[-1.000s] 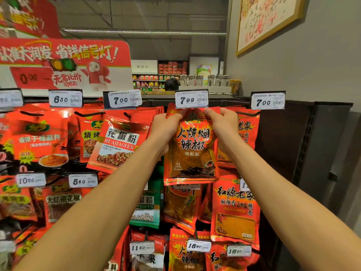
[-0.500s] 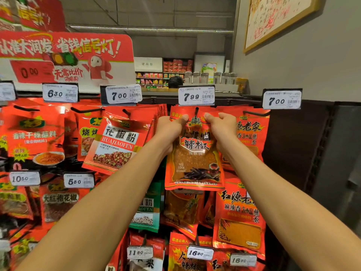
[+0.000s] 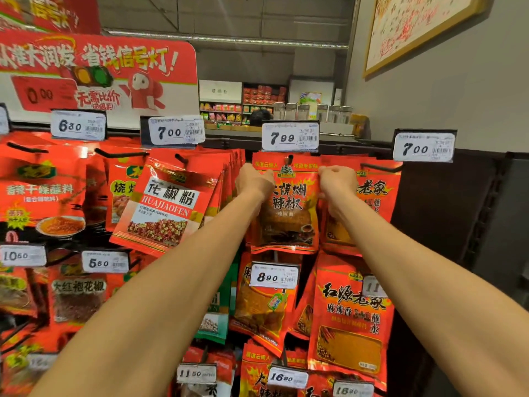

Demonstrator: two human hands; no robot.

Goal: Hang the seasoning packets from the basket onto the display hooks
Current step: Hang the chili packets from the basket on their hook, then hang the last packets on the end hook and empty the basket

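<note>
Head view: left hand [image 3: 253, 181] and right hand [image 3: 337, 181] each pinch an upper corner of the chili packet [image 3: 286, 216], its hole on the hook [image 3: 288, 160] under the 7.99 tag [image 3: 289, 136].

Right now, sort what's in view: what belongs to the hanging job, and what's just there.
Job: chili packet, hook, left hand, right hand, 7.99 tag.

Just there: huajiao packet, red sign, jars, framed picture.
</note>
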